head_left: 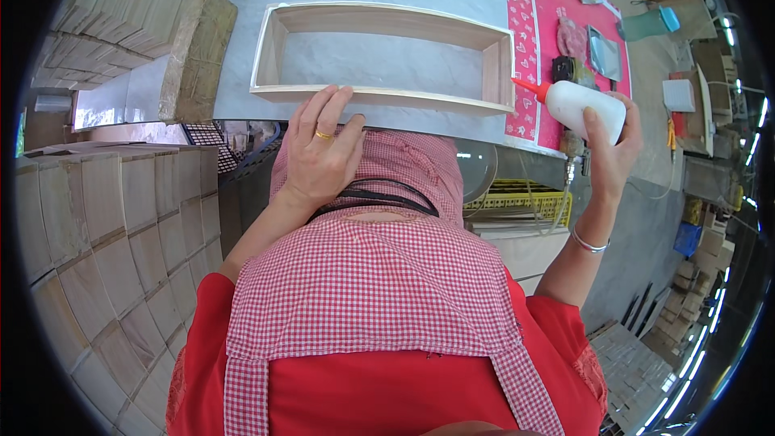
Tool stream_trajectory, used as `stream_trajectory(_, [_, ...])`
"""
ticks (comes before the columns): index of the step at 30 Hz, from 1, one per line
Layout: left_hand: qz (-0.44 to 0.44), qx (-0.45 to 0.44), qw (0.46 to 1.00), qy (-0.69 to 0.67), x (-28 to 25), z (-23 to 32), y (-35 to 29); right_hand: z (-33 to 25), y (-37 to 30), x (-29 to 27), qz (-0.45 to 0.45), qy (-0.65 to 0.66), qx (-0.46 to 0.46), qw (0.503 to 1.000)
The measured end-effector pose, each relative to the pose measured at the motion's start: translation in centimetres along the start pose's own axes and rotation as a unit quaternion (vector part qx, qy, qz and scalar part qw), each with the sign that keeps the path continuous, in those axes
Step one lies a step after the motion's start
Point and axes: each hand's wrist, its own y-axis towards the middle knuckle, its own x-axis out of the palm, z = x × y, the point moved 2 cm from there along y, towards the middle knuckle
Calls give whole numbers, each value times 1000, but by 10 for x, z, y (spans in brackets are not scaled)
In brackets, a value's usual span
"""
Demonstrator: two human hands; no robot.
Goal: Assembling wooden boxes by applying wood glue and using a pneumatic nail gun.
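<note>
A shallow, pale wooden frame (379, 98) with four walls lies on the grey marble-patterned tabletop, which shows through its middle. My left hand (324, 141), with a ring on one finger, holds the near wall, its fingertips at the top rim. In my right hand (615, 133) is a white squeeze bottle (583, 109) with a red nozzle (529, 86), held tilted almost on its side. The nozzle tip points left at the frame's right end wall; whether it touches cannot be made out. White streaks show along parts of the rim.
A tan block (196, 56) and stacked thin boards (129, 0) stand at the left. Wooden blocks (121, 226) are piled below them. A pink patterned cloth (549, 24) carries several small items on the right. A yellow crate (525, 198) sits beneath the table.
</note>
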Motion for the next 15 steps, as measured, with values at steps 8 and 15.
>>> stream_trajectory(8, [4, 3, 1000, -2, -2, -2, 1, -9, -23, -15, -21, -18, 2, 1000])
stream_trajectory(15, [84, 6, 993, -88, -10, 0, -10, -39, -37, 31, -9, 105, 62, 992])
